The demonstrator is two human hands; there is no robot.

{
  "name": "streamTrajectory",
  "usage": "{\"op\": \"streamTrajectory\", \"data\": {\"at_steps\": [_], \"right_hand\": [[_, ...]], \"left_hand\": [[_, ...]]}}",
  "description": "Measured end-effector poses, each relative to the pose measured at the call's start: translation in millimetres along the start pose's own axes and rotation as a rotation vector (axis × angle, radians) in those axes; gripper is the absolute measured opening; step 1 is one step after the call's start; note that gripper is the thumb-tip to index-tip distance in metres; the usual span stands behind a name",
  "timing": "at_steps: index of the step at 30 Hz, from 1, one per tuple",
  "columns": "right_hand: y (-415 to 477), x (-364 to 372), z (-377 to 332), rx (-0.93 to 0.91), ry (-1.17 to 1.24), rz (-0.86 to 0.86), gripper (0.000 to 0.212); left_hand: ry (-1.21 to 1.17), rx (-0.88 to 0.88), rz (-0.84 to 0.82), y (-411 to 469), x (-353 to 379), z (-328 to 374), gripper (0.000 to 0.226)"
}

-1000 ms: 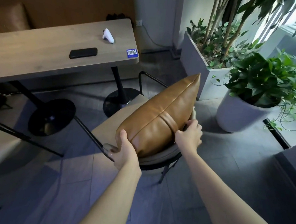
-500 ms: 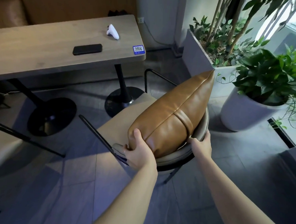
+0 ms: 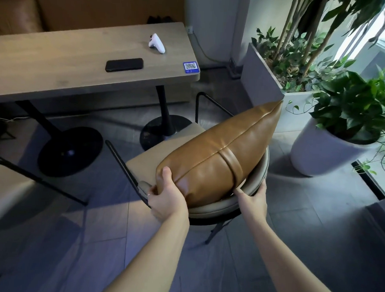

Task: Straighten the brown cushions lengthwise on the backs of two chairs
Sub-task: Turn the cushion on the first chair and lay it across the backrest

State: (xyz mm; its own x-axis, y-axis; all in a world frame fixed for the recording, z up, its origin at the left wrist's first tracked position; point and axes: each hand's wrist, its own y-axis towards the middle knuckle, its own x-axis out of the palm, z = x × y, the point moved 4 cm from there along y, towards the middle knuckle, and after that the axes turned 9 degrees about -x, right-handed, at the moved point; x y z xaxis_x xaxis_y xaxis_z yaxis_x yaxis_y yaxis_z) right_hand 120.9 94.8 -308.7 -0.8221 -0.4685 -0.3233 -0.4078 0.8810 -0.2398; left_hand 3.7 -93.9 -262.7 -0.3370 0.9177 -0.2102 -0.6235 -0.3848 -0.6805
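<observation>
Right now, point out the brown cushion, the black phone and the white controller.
brown cushion (image 3: pixel 222 152): head view, on its upper leather face beside the centre seam.
black phone (image 3: pixel 124 64): head view, on the middle of its dark top.
white controller (image 3: pixel 156 44): head view, on its white body.

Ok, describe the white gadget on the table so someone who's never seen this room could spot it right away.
Start at the long wooden table against the brown wall. Near its far right end lies a small white handheld controller, beyond the black phone and the blue QR sticker. It is the only white, curved thing on that tabletop.
</observation>
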Motion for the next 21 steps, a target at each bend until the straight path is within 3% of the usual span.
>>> {"op": "streamTrajectory", "data": {"at_steps": [6,21], "right_hand": [[-36,45,4,-0.049,-0.059,0.021,0.095],[-85,180,-17,0.050,-0.105,-0.028,0.105]], "left_hand": [[0.018,0.045,0.023,44,-26,33,0.092],[0.020,0.094,-0.070,150,-56,134,0.097]]}}
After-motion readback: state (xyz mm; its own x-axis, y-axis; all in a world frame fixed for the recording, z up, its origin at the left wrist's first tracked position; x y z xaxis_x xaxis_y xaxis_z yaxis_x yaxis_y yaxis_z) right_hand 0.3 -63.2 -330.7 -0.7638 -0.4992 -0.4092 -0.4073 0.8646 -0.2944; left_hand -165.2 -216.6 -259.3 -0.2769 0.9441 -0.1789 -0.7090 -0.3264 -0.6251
